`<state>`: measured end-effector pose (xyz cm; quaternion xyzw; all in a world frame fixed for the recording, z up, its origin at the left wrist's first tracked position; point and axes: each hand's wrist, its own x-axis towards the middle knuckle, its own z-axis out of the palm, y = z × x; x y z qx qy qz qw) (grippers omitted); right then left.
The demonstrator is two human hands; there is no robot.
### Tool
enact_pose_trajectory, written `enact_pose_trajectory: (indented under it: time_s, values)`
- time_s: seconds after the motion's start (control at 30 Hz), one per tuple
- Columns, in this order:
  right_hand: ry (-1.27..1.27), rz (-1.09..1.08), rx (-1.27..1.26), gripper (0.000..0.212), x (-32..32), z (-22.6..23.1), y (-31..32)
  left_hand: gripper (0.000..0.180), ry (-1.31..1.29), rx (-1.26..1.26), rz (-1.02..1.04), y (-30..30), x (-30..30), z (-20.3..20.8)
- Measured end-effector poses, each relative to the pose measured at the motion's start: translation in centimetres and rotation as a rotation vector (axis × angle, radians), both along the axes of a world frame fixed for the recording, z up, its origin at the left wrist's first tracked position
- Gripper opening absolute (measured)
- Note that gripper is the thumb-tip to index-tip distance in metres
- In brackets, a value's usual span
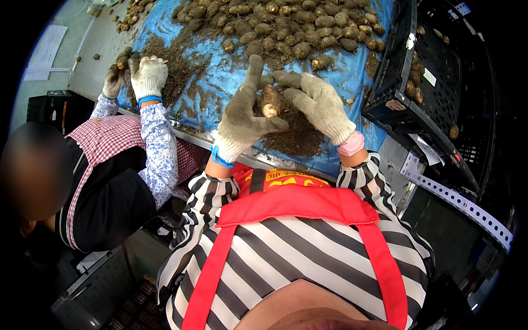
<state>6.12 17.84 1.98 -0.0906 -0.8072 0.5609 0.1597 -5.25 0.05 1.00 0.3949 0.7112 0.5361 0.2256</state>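
A small brown taro (270, 101) with a pale cut end lies in my left hand (245, 107), which wears a soiled, knitted glove. The left thumb stretches below its pale end, and the other fingers point away from me. My right hand (319, 102), gloved too, is just to the right. Its fingers reach toward the taro's far end, spread apart. Whether they touch it is hard to tell. Under both hands is a patch of dark soil and root hairs (294, 135) on the blue plastic sheet (344, 77).
A heap of unpeeled taros (286, 25) covers the far part of the table. Black plastic crates (434, 93) stand on the right, some taros inside. At left, a co-worker's gloved hands (147, 76) handle another taro beside a pile of root hairs (176, 71). A perforated metal bar (456, 201) lies at right.
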Motion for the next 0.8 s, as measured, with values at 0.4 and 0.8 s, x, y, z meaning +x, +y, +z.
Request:
enact_pose_trajectory:
  time_s: [0.4,0.8]
  values:
    - [-0.155,0.203,0.405,0.019,1.7,0.4,-0.2,0.107,-0.044,-0.069,0.137,-0.3,0.7,0.4]
    - [0.162,-0.010,0.347,0.034,0.7,-0.2,-1.5,0.074,-0.238,-0.029,0.101,-0.5,1.1,2.5]
